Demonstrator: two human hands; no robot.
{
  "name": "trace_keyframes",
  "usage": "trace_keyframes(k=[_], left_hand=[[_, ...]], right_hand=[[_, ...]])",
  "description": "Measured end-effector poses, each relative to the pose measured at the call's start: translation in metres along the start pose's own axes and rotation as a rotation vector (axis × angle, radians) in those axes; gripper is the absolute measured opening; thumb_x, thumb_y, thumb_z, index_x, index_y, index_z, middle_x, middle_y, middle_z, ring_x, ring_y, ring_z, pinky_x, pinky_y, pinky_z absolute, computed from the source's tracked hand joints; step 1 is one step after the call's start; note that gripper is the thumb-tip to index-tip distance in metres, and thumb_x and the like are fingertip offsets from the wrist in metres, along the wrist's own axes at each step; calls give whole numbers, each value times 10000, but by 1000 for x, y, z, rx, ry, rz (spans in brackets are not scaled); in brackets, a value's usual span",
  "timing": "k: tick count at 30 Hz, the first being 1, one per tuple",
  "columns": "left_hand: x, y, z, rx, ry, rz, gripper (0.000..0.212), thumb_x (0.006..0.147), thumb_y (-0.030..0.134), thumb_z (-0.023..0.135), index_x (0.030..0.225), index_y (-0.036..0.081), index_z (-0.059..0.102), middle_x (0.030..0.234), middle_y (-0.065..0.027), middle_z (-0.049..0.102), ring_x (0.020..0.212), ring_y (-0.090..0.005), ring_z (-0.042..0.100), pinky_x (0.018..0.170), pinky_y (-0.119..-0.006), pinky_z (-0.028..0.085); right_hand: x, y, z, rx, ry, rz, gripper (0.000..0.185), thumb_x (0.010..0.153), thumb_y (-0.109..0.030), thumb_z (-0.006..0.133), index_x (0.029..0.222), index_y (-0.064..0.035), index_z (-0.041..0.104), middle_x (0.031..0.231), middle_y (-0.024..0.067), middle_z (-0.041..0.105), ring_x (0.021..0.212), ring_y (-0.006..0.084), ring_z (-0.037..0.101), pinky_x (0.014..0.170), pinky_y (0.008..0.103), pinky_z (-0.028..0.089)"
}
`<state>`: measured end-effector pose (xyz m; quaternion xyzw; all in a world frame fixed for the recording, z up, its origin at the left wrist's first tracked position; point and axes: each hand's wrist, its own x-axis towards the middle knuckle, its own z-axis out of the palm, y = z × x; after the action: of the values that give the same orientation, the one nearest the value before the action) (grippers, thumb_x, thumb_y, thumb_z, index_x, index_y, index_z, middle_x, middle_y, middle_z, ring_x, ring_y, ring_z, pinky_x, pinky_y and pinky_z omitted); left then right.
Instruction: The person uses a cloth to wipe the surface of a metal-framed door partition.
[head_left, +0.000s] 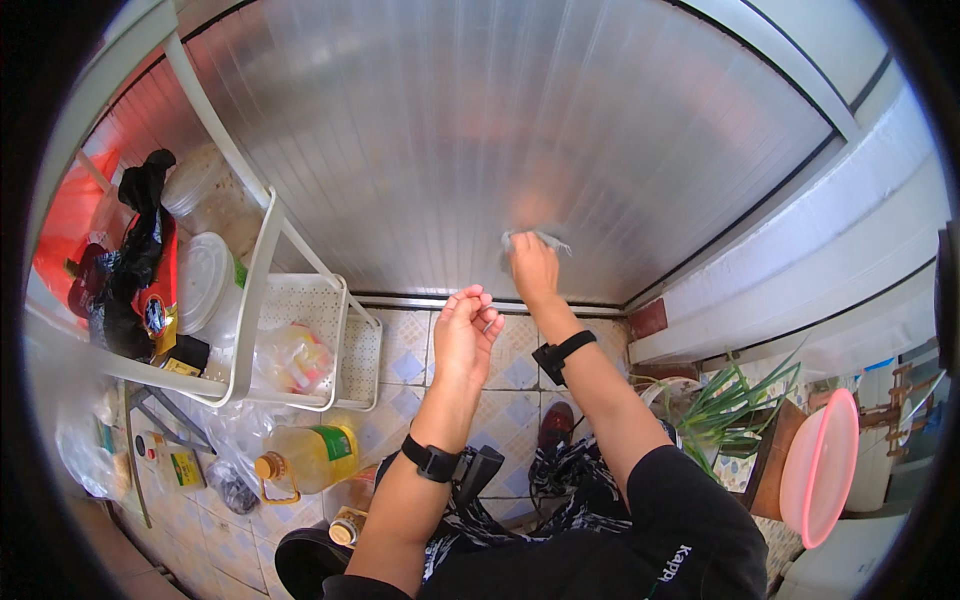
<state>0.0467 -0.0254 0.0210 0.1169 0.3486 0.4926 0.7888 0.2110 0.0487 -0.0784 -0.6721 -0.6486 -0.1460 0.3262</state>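
Note:
My right hand (535, 268) presses a bunched grey cloth (555, 242) against the lower part of a translucent ribbed panel (420, 165). Much of the cloth is hidden under my fingers, and its frayed edge sticks out to the right. My left hand (465, 337) hovers in front of the panel's bottom edge, to the left of the right hand. Its fingers are loosely curled with small gaps between them, and I see nothing held in it. A black strap is around each of my forearms.
At left stands a white tiered rack (259, 300) with lidded plastic tubs (204, 281) and bags. Below it, an oil jug (311, 456) and other bottles stand on the tiled floor (405, 367). To the right are a green leafy plant (739, 401) and a pink basin (817, 469).

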Motion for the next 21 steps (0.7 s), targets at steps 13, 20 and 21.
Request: trace_keyframes(k=[13,20,21], left_hand=[[0,0,-7,45,36,-47,125,802,31,470,918,74,487,784,-18,517,646,-121,499,619,-261,469],[-10,-6,5,25,-19,-61,111,806,39,482,910,74,499,790,-16,526,646,-113,503,625,-258,463],[-10,-6,7,36,-25,-62,115,799,42,485,908,78,493,794,-16,518,652,-118,498,628,-258,458]], right_hand=[[44,-2,-45,131,462,79,279,706,-70,651,943,-48,505,852,107,519,787,312,509,686,385,384],[-77,40,68,81,-14,343,240,728,-71,622,945,-54,521,884,107,533,816,305,523,710,401,409],[-79,37,67,111,-7,405,231,734,-74,616,945,-52,524,886,107,533,820,306,524,713,401,413]])
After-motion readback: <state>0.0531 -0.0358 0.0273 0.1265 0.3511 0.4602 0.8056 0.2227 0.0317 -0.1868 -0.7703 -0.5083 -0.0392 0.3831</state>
